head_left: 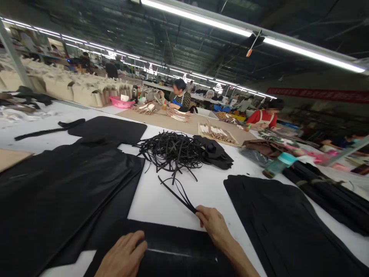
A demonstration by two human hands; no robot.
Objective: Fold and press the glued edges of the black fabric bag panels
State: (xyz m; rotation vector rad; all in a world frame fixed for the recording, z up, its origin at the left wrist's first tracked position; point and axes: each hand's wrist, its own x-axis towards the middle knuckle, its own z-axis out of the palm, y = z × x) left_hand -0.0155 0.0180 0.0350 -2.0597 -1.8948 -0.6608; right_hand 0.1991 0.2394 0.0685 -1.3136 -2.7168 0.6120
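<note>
Right hand [212, 223], pinched around thin black strips [190, 206], left hand [122, 254], half-spread, resting on black sheet [175, 261], towards white counter's [150, 204] near edge, tangled strip pile [173, 152] beyond.

left hand [122, 254] back up, fingers [137, 235] bent; right hand [212, 222] farther forward, pinching, forearm [239, 256] bare

You're in a factory workshop
Strip lights [196, 17] hang above you, black strips [173, 152] lie heaped on your white table [161, 200], with co-workers [186, 100] and massed cream pieces [83, 94] beyond
</note>
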